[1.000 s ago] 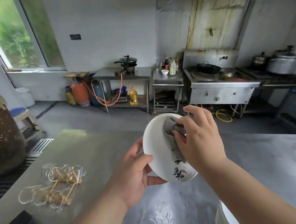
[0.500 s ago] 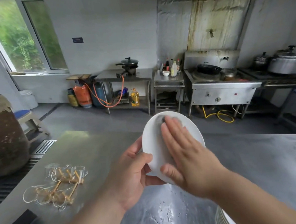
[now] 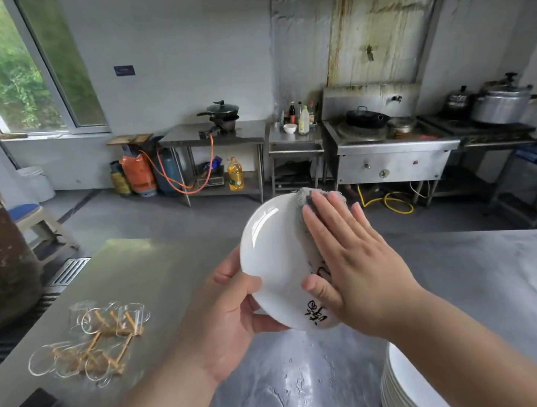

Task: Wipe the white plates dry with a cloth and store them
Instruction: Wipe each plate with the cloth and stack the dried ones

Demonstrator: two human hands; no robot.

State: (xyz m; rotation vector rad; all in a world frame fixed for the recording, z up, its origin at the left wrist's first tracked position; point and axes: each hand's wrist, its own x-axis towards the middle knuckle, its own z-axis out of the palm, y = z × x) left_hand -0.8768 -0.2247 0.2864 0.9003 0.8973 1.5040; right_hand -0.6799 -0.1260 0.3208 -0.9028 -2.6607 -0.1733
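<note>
White and glossy, the plate [image 3: 274,266] is sitting tilted at the middle of my view, above the steel table [image 3: 145,273], with black brush characters showing near its lower edge. My left hand [image 3: 224,319] is gripping it from 7 o'clock, thumb curling over the rim onto the face. My right hand [image 3: 356,267] is lying flat with straight, spread fingers, pressing a grey cloth [image 3: 305,202] against the plate's right half. The cloth is peeking out past my fingertips at the plate's 12 o'clock. A stack of white plates [image 3: 397,384] is resting on the table at 5 o'clock. Clear glass cups [image 3: 90,340] are lying clustered at 8 o'clock, well apart from the plate. Water droplets [image 3: 303,383] are beading on the steel below my hands.
</note>
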